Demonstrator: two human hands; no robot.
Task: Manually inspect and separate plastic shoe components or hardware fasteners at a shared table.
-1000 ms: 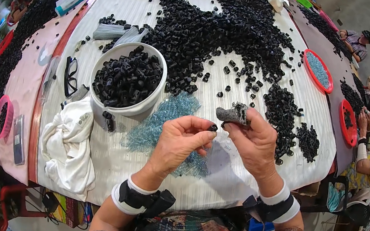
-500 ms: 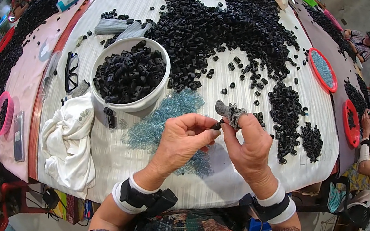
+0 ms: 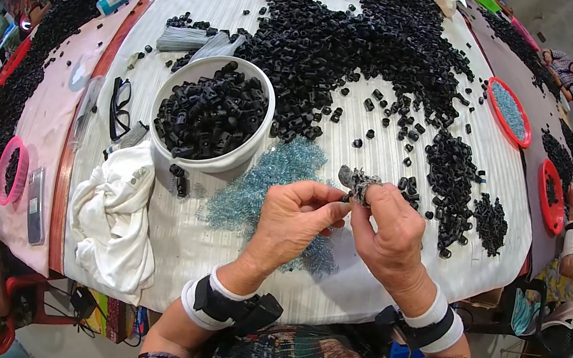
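Meanwhile, both hands are working a small black part at frame centre.
The left hand (image 3: 292, 214) is pinching at the grey bundle (image 3: 356, 182) the right hand (image 3: 392, 232) is gripping; the white bowl (image 3: 236, 159) is sitting nearly full, with big black heaps (image 3: 373, 33) remaining above.

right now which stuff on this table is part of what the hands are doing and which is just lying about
In use:
- left hand and right hand, pinching a small grey bundle
- white bowl of black pieces
- loose black pieces
- blue-green bits

Lying about:
- white cloth
- black glasses
- red trays
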